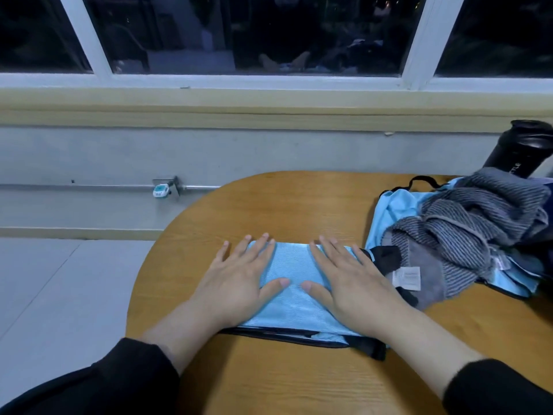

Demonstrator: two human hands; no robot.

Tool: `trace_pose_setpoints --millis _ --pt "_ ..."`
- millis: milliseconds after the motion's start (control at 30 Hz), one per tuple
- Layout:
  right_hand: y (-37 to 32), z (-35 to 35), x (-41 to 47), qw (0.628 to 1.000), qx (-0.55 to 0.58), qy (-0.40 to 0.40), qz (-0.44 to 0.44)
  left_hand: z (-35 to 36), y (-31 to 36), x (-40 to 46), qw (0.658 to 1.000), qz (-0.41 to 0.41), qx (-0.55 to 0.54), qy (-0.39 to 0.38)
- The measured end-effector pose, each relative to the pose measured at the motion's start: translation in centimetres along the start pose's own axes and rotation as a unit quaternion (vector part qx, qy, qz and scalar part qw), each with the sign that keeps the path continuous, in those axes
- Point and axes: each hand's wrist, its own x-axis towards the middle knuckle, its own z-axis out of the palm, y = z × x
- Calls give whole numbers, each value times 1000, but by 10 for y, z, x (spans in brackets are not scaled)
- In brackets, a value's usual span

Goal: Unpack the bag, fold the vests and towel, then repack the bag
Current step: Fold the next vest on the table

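Note:
A light blue vest (294, 292) with black trim lies folded into a compact rectangle on the wooden table (299, 205). My left hand (236, 283) presses flat on its left half with fingers spread. On the right half my right hand (350, 283) lies flat the same way. At the right, a grey striped towel (475, 232) sits crumpled on top of another light blue vest (398, 211). A dark bag edge (549, 253) shows at the far right, mostly out of frame.
A black bottle (517, 151) stands at the table's back right corner. Behind the table runs a grey wall with a pipe and a small white-teal device (161, 190). Pale floor lies to the left of the rounded table edge.

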Motion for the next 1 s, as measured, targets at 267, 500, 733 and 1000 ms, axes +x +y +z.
trace_pose_setpoints --millis 267,500,733,1000 --pt "-26 7 15 999 35 39 -2 -9 -37 -2 998 -54 -17 -10" --pt "-43 -2 44 994 89 49 -46 -25 -53 -3 956 -151 -240 69" --pt "-57 -3 25 998 44 35 -29 -48 -71 11 953 -194 -233 13" --pt "-65 -6 27 995 65 66 -42 -58 -78 -17 831 -222 -504 84"
